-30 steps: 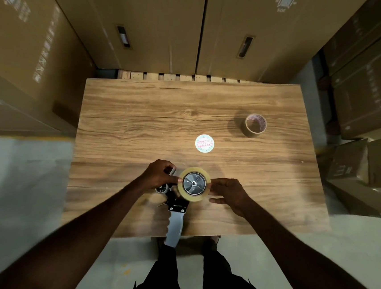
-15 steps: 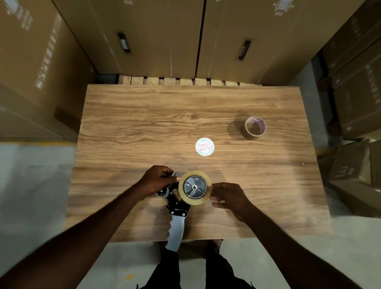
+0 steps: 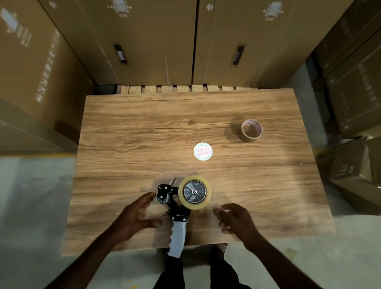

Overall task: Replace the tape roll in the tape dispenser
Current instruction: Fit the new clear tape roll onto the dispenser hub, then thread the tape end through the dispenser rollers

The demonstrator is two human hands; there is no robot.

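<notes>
Cardboard cartons (image 3: 15, 75) wall in the wood-grain table (image 3: 137, 137) from nine o'clock round to three, on a pale concrete floor (image 3: 23, 207). At six o'clock the left hand (image 3: 135, 217) hovers with fingers spread, empty, just left of the tape dispenser (image 3: 176, 212), whose tape roll (image 3: 194, 192) sits on its hub. Right of it the right hand (image 3: 235, 219) is loosely spread, holding nothing. A round sticker (image 3: 202, 151) lies centrally; a spent cardboard core (image 3: 251, 130) at two o'clock.

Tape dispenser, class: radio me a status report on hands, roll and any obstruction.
Left hand open beside tape dispenser, right hand open, both empty. Tape roll seated on the hub. Empty core and round sticker lie apart, nothing blocking.
</notes>
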